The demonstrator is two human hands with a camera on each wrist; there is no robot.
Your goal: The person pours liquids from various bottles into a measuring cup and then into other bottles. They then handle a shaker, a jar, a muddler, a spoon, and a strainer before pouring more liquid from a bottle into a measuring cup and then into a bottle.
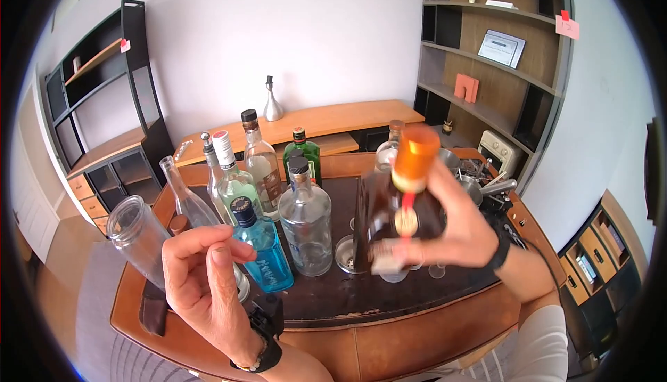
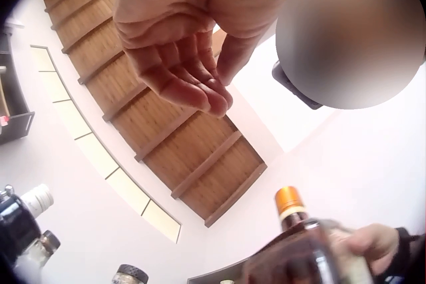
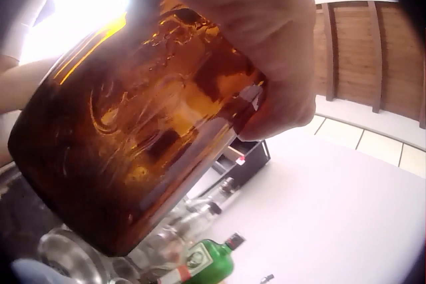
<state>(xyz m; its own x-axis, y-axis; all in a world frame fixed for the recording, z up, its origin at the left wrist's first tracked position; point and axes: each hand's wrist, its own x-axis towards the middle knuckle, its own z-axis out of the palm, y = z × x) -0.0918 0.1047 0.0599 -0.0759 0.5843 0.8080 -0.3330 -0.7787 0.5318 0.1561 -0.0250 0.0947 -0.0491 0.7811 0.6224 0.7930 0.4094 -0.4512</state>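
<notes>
My right hand (image 1: 467, 230) grips a brown glass liquor bottle (image 1: 382, 215) with an orange cap, raised over the dark tabletop and blurred. Its flat amber side fills much of the right wrist view, where the fingers wrap one edge. My left hand (image 1: 208, 281) hangs in the air at the left with loosely curled fingers and nothing between them; the left wrist view shows the same. Just beyond it stand a blue bottle (image 1: 269, 264) with a dark cap and a clear bottle (image 1: 306, 218) with a black stopper. A small metal cup (image 1: 345, 255) lies partly hidden behind the brown bottle.
More bottles stand behind, including a green one (image 1: 310, 154) and a white-capped one (image 1: 222, 149). A tall glass jar (image 1: 135, 228) is at the left edge. Metal barware (image 1: 495, 188) sits at the right. A wooden sideboard (image 1: 333, 119) runs along the wall.
</notes>
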